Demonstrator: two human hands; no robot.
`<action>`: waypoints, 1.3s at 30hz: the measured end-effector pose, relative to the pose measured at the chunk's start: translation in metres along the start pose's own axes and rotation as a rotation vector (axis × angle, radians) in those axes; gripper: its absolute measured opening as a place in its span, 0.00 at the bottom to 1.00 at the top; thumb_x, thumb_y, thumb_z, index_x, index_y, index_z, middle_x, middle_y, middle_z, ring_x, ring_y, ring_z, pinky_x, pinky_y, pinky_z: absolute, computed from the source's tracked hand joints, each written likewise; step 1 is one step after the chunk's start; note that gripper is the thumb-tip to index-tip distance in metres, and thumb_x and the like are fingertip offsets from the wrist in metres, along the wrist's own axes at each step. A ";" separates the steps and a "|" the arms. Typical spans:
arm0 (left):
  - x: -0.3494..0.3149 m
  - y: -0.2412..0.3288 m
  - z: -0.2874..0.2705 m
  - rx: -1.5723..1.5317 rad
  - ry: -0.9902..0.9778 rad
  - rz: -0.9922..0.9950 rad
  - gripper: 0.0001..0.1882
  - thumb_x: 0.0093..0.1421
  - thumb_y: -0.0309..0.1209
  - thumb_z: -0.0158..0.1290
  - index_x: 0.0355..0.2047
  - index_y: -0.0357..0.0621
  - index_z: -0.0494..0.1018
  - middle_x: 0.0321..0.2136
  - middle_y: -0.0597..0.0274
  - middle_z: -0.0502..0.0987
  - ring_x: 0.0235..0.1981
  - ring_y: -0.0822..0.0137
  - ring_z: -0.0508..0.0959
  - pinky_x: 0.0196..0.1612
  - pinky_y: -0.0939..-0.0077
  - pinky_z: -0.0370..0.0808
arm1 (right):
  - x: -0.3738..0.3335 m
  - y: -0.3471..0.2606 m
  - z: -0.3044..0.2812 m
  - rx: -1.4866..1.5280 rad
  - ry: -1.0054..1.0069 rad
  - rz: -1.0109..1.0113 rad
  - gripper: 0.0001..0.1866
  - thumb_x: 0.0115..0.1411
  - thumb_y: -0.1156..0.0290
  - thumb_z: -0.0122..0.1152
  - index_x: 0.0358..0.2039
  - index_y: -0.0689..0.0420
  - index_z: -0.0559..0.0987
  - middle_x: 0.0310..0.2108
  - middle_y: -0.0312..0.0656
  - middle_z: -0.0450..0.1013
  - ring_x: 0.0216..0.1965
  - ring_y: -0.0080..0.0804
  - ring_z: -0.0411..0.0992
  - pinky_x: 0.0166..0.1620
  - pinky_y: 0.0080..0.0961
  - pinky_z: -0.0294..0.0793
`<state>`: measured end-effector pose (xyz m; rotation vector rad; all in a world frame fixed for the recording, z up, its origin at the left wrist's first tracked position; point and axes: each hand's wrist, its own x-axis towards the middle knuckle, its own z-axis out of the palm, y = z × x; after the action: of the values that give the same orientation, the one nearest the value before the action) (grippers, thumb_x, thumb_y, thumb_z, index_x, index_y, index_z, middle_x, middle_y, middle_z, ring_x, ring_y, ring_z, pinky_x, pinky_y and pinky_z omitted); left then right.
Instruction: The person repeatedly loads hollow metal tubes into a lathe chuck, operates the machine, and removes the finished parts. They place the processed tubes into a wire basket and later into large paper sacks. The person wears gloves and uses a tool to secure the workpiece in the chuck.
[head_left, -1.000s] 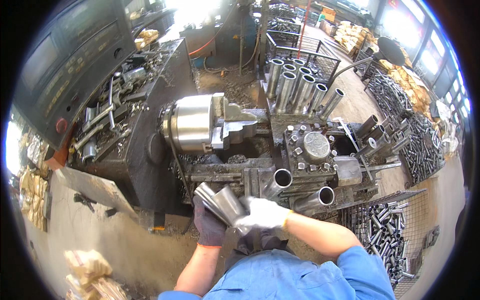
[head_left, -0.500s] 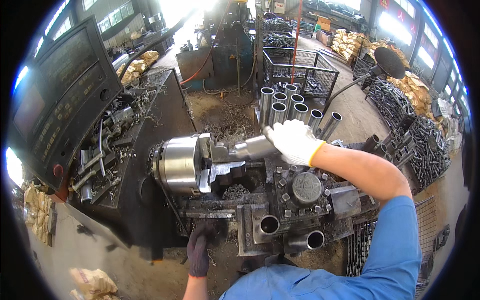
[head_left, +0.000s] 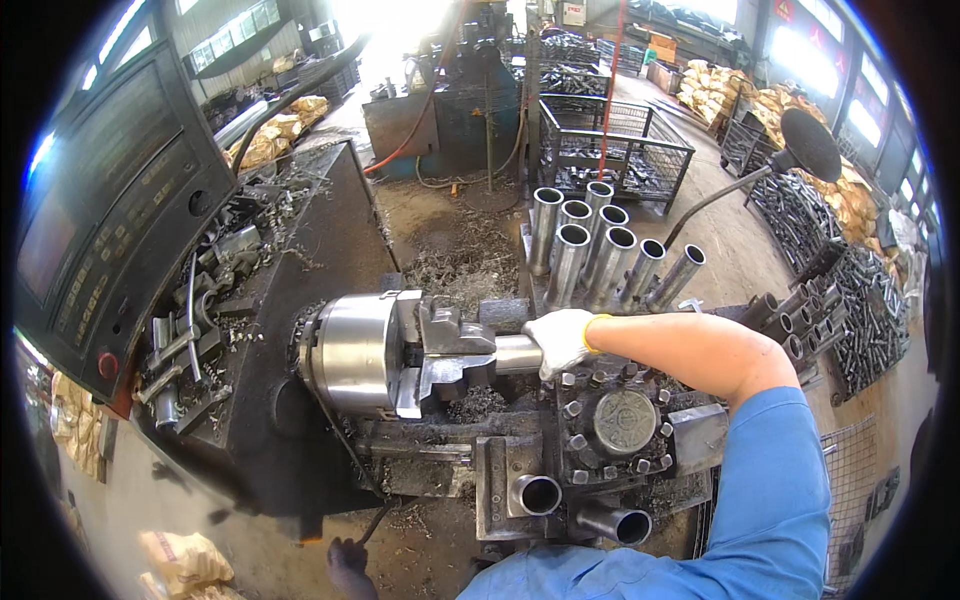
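My right hand, in a white glove, is closed round a shiny metal tube. The tube's left end sits at the stepped jaws of a lathe chuck; how deep it reaches inside is hidden. Low in the picture, my left hand wears a dark glove and is closed on the end of a thin dark lever that slants up toward the machine. Just in front of my right hand stands the tool post, ringed by square-headed bolts.
Several upright metal tubes stand behind the tool post. Two short tubes are fixed near my body. A control panel rises at left, beside a chip-covered top with loose tools. A lamp on a bent arm leans in from the right.
My right hand has brought the tube left and down, from tilted in the air to level at the chuck jaws. My left hand has moved down and left with the lever.
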<state>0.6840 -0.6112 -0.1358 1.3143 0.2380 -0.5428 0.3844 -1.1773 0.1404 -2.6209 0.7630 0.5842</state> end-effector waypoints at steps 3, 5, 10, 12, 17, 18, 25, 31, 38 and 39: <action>0.011 0.016 -0.001 0.001 0.020 0.075 0.18 0.68 0.40 0.59 0.53 0.46 0.75 0.37 0.59 0.81 0.34 0.61 0.81 0.35 0.66 0.77 | -0.008 -0.004 -0.004 -0.010 0.021 0.020 0.39 0.45 0.49 0.76 0.53 0.61 0.81 0.48 0.56 0.82 0.51 0.53 0.81 0.54 0.44 0.79; 0.013 0.021 0.001 -0.020 -0.112 0.086 0.17 0.68 0.40 0.59 0.52 0.47 0.76 0.35 0.60 0.81 0.32 0.63 0.79 0.32 0.68 0.75 | -0.011 -0.008 -0.004 0.029 0.012 0.010 0.40 0.46 0.50 0.76 0.56 0.60 0.79 0.48 0.56 0.82 0.51 0.55 0.80 0.55 0.45 0.78; 0.028 0.023 -0.006 0.013 0.170 0.069 0.13 0.70 0.44 0.57 0.44 0.49 0.76 0.29 0.65 0.76 0.25 0.65 0.73 0.29 0.73 0.70 | -0.005 -0.010 0.005 0.142 0.081 -0.016 0.44 0.48 0.51 0.75 0.62 0.59 0.73 0.50 0.57 0.81 0.52 0.57 0.79 0.56 0.49 0.77; 0.040 0.025 -0.012 0.007 0.139 0.040 0.16 0.71 0.50 0.53 0.40 0.52 0.75 0.25 0.68 0.72 0.23 0.66 0.70 0.29 0.71 0.69 | -0.003 -0.001 0.007 0.234 0.155 -0.170 0.42 0.48 0.50 0.75 0.60 0.60 0.76 0.49 0.57 0.81 0.51 0.57 0.80 0.55 0.47 0.78; 0.047 0.041 -0.016 -0.074 -0.194 -0.013 0.30 0.71 0.68 0.40 0.28 0.58 0.68 0.15 0.74 0.61 0.16 0.69 0.61 0.29 0.56 0.66 | 0.005 0.017 0.015 0.093 -0.020 0.132 0.30 0.43 0.49 0.78 0.38 0.63 0.88 0.39 0.55 0.85 0.41 0.49 0.84 0.47 0.42 0.81; 0.041 0.045 -0.014 -0.061 -0.096 -0.007 0.30 0.70 0.69 0.41 0.26 0.59 0.66 0.14 0.75 0.60 0.15 0.70 0.60 0.28 0.56 0.65 | 0.011 0.013 0.018 0.146 0.009 0.114 0.32 0.43 0.51 0.78 0.42 0.64 0.86 0.42 0.56 0.84 0.43 0.50 0.83 0.49 0.42 0.81; 0.019 0.076 -0.008 -0.261 -0.025 -0.278 0.25 0.70 0.63 0.48 0.26 0.59 0.66 0.14 0.72 0.64 0.18 0.70 0.65 0.30 0.63 0.69 | 0.036 -0.028 0.005 0.301 0.148 -0.035 0.55 0.46 0.54 0.77 0.72 0.62 0.64 0.62 0.63 0.73 0.63 0.56 0.74 0.64 0.41 0.75; 0.032 0.060 -0.007 0.378 -0.031 0.360 0.17 0.71 0.49 0.54 0.35 0.50 0.75 0.19 0.67 0.71 0.19 0.70 0.72 0.25 0.68 0.70 | -0.075 -0.050 -0.023 0.216 0.481 0.025 0.41 0.57 0.53 0.69 0.68 0.61 0.71 0.61 0.58 0.75 0.62 0.51 0.75 0.65 0.43 0.74; -0.073 0.204 0.087 0.850 0.295 1.267 0.26 0.72 0.38 0.55 0.64 0.33 0.70 0.56 0.40 0.78 0.61 0.44 0.76 0.63 0.51 0.72 | -0.250 -0.082 0.095 0.573 1.242 0.302 0.19 0.57 0.77 0.67 0.50 0.63 0.84 0.43 0.46 0.84 0.43 0.34 0.83 0.50 0.29 0.81; -0.078 0.239 0.113 0.884 0.255 1.527 0.25 0.69 0.31 0.57 0.63 0.33 0.71 0.56 0.42 0.78 0.58 0.46 0.77 0.60 0.52 0.74 | -0.262 -0.084 0.120 0.590 1.262 0.405 0.19 0.57 0.83 0.64 0.51 0.65 0.84 0.44 0.43 0.84 0.45 0.28 0.81 0.53 0.28 0.80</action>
<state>0.7231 -0.6638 0.1320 1.9494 -0.8748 0.9373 0.1960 -0.9475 0.1800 -2.0101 1.4890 -1.1814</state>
